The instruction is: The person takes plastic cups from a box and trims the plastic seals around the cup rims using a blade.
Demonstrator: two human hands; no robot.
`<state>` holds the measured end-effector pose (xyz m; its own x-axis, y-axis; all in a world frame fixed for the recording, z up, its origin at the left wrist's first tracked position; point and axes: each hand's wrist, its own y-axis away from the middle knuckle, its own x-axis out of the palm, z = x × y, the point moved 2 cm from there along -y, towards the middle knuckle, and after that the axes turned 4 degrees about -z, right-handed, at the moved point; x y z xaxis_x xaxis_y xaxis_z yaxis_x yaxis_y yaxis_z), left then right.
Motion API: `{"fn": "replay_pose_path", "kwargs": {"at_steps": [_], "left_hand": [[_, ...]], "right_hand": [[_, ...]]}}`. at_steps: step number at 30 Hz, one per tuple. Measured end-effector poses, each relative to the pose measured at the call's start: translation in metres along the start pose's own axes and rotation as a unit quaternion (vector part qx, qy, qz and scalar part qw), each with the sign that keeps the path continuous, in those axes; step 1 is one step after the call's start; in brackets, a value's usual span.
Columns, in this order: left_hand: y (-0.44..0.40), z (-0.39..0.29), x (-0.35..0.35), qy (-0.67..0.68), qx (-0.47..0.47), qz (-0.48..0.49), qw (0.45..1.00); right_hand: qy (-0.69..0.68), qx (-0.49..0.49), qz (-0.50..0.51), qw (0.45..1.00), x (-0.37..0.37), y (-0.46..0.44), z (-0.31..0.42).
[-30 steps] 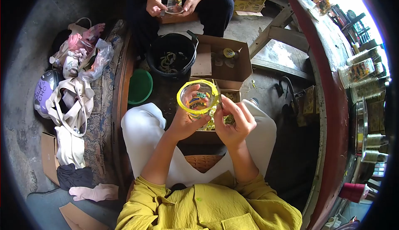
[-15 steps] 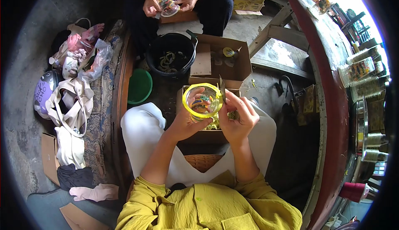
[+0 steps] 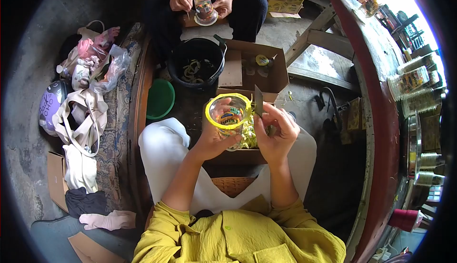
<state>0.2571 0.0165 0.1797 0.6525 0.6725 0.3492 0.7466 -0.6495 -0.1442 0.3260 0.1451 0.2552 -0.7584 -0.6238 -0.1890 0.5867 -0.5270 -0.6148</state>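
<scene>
From my remote station, head view, read left to right. Far left: a purple rounded item (image 3: 51,108) with dark lettering, and just beside it a cream bag (image 3: 71,120). Next, a green round piece (image 3: 161,100) lies near a black bucket (image 3: 196,83), which holds curled strips. Above the bucket, a co-worker's two hands (image 3: 223,6) are at a second clear cup (image 3: 203,9).

Centre: my left hand (image 3: 212,139) is wrapped around a clear printed cup (image 3: 231,119), its mouth turned toward the camera. Yellow band (image 3: 227,126) encircles the mouth; a loose bit juts from its right side. The cup is held over yellow shreds (image 3: 249,138) in a carton (image 3: 240,158). Beyond stands an open box (image 3: 281,75).

My right hand (image 3: 278,134) pinches a thin dark blade (image 3: 258,103) between thumb and fingers, blade roughly upright, just beside the band, apart from it.

Right: a red-edged table (image 3: 386,134); near it, stacked clear cups (image 3: 413,83), support unclear.
</scene>
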Motion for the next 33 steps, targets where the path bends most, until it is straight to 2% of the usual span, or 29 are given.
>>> {"fn": "replay_pose_path", "kwargs": {"at_steps": [11, 14, 24, 27, 33], "left_hand": [[0.002, -0.006, -0.001, -0.056, 0.023, -0.016, 0.998], [0.002, -0.007, 0.001, 0.004, 0.002, -0.028, 1.000], [0.002, -0.003, 0.001, -0.029, 0.028, -0.043, 0.998], [0.002, -0.003, 0.002, -0.035, 0.028, -0.050, 0.998], [0.001, -0.005, 0.003, -0.069, 0.037, -0.056, 0.995]], "right_hand": [[0.048, -0.065, -0.015, 0.997, 0.004, 0.003, 0.008], [0.061, -0.081, -0.020, 0.995, 0.004, 0.005, 0.010], [0.082, -0.102, -0.020, 0.991, 0.009, 0.009, 0.006], [0.076, -0.113, -0.062, 0.989, 0.009, 0.009, 0.010], [0.094, -0.113, -0.026, 0.989, 0.011, 0.012, 0.003]]}}
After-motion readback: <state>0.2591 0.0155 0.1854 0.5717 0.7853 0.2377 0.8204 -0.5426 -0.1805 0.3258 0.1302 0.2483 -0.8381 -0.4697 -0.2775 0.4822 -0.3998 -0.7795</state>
